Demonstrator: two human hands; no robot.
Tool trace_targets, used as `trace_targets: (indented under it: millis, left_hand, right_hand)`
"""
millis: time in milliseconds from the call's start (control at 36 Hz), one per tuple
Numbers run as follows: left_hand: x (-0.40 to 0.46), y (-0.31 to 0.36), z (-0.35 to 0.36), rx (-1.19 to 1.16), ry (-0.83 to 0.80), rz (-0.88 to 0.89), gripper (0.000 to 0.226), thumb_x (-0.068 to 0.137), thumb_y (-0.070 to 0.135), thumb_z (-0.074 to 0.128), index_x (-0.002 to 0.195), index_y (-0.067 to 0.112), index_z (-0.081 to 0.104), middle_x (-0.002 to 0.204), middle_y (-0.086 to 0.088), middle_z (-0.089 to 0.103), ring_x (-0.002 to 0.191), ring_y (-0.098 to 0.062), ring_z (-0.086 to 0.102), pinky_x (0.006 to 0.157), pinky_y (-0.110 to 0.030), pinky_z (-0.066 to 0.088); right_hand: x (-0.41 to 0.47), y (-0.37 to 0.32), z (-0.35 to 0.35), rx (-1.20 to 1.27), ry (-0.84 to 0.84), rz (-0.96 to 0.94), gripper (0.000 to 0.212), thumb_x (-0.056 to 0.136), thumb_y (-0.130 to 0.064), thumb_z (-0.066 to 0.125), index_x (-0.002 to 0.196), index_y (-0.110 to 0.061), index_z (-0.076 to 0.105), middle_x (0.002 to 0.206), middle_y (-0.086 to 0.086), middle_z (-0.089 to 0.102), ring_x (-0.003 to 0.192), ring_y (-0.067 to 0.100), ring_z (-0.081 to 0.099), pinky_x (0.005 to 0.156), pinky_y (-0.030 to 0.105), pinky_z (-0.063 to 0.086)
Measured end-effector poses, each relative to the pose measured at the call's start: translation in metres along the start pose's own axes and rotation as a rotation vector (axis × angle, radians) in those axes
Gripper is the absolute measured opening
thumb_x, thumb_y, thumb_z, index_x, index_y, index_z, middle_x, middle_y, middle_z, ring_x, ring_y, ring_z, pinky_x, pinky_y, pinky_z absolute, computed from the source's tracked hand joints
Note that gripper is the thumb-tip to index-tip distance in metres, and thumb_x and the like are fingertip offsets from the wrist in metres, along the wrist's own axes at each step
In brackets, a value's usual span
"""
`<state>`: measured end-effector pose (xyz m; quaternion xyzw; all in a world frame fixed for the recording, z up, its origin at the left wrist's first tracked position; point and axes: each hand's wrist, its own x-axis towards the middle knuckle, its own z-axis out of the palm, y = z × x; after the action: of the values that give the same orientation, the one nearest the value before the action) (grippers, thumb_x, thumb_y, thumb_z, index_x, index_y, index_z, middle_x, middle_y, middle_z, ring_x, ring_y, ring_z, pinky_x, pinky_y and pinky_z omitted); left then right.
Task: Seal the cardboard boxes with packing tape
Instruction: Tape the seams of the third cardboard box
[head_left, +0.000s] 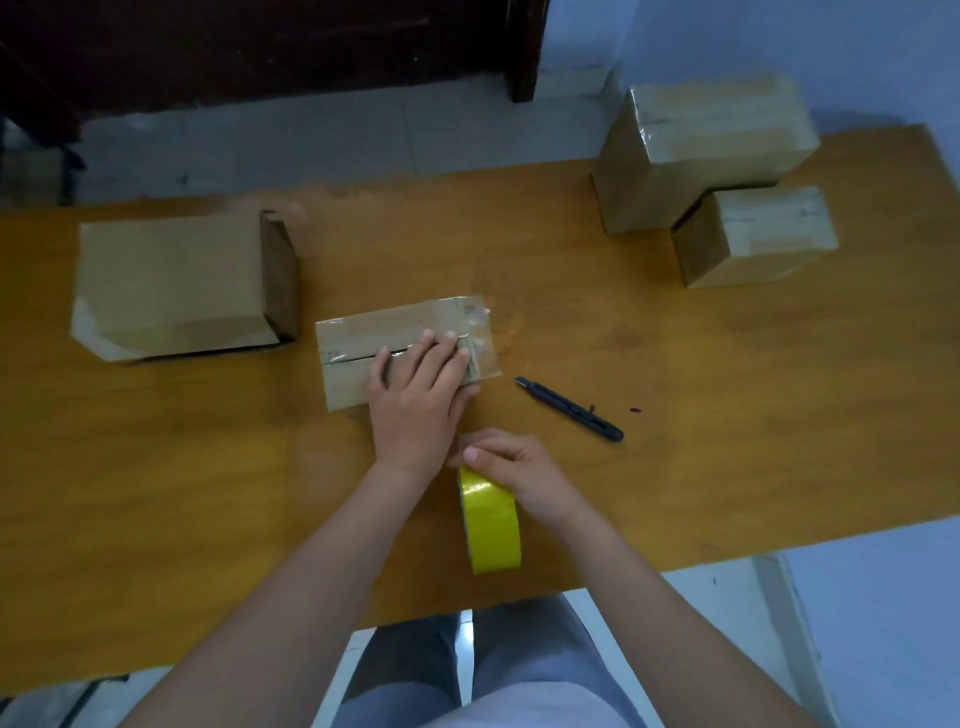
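A small flat cardboard box (358, 338) lies in the middle of the wooden table (675, 415). My left hand (415, 400) presses flat on its top with straight fingers, over the centre seam and a strip of clear tape at the right end. My right hand (511, 467) grips a yellow roll of packing tape (491, 522) just below the left wrist, near the table's front edge. The roll stands on edge in the air.
A larger cardboard box (176, 280) lies at the left. Two taped boxes stand at the back right, a big one (701, 150) and a smaller one (753, 236). A dark utility knife (569, 409) lies right of the small box.
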<state>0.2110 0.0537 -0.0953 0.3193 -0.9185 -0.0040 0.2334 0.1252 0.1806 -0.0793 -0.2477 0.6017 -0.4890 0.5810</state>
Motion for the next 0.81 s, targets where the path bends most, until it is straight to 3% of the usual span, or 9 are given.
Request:
trace_targets:
  millis: [167,333,389,472,556,611,667,806]
  left_hand:
    - [0.001,0.003,-0.005,-0.009,-0.094,-0.041,0.032,0.085,0.038,0.060,0.108,0.017,0.068,0.121,0.000,0.066,0.120,-0.019,0.049,0.101,-0.045,0.030]
    - [0.008,0.001,-0.024,-0.272,-0.204,-0.187,0.038,0.086,0.045,0.051,0.112,0.021,0.066,0.126,0.006,0.062,0.124,-0.013,0.046,0.106,-0.038,0.022]
    - [0.011,0.001,-0.031,-0.344,-0.237,-0.226,0.040,0.086,0.045,0.049,0.116,0.024,0.065,0.128,0.008,0.060,0.127,-0.010,0.044,0.107,-0.032,0.017]
    - [0.014,-0.001,-0.038,-0.413,-0.273,-0.260,0.035,0.089,0.041,0.051,0.119,0.027,0.064,0.131,0.012,0.056,0.131,-0.006,0.038,0.109,-0.027,0.012]
    - [0.018,-0.005,-0.042,-0.454,-0.317,-0.270,0.029,0.093,0.027,0.057,0.121,0.029,0.062,0.128,0.022,0.049,0.127,0.003,0.031,0.107,-0.026,0.011]
    - [0.020,-0.007,-0.043,-0.489,-0.337,-0.286,0.028,0.094,0.022,0.057,0.120,0.029,0.063,0.127,0.025,0.046,0.125,0.006,0.029,0.107,-0.028,0.012]
    - [0.021,-0.010,-0.043,-0.514,-0.341,-0.295,0.027,0.094,0.020,0.057,0.119,0.029,0.064,0.128,0.024,0.048,0.126,0.006,0.030,0.107,-0.029,0.014]
    - [0.022,-0.009,-0.042,-0.513,-0.297,-0.282,0.027,0.091,0.022,0.055,0.115,0.028,0.066,0.126,0.023,0.051,0.125,0.004,0.035,0.105,-0.032,0.019]
  right_hand:
    - [0.002,-0.004,-0.004,-0.038,-0.046,0.010,0.017,0.093,-0.009,0.056,0.097,-0.004,0.072,0.107,0.003,0.065,0.105,0.010,0.061,0.092,0.019,0.047]
    - [-0.005,-0.007,-0.018,-0.029,-0.038,0.044,0.016,0.092,-0.014,0.057,0.092,-0.012,0.073,0.103,-0.006,0.067,0.106,-0.004,0.057,0.086,0.007,0.040]
    - [-0.007,-0.008,-0.025,-0.018,-0.004,0.049,0.016,0.092,-0.013,0.057,0.092,-0.010,0.072,0.101,-0.008,0.068,0.103,-0.006,0.057,0.086,0.011,0.041]
    - [-0.010,-0.011,-0.037,-0.045,0.016,0.170,0.016,0.092,-0.018,0.058,0.091,-0.013,0.073,0.103,-0.009,0.068,0.105,0.001,0.058,0.089,0.024,0.040]
    - [-0.008,-0.012,-0.048,-0.210,-0.092,0.407,0.019,0.093,-0.024,0.058,0.097,-0.014,0.074,0.108,-0.008,0.064,0.103,0.007,0.056,0.085,0.018,0.038]
    - [-0.006,-0.010,-0.051,-0.282,-0.174,0.486,0.019,0.092,-0.024,0.058,0.097,-0.014,0.074,0.121,-0.004,0.062,0.112,0.011,0.054,0.092,0.019,0.035]
    - [-0.001,-0.009,-0.052,-0.336,-0.185,0.485,0.020,0.093,-0.022,0.057,0.099,-0.011,0.073,0.131,-0.001,0.058,0.123,0.012,0.048,0.095,0.023,0.027]
    - [0.021,-0.016,-0.060,-0.450,-0.100,0.426,0.020,0.093,-0.017,0.059,0.101,-0.004,0.072,0.117,0.007,0.066,0.109,0.016,0.056,0.087,0.024,0.034]
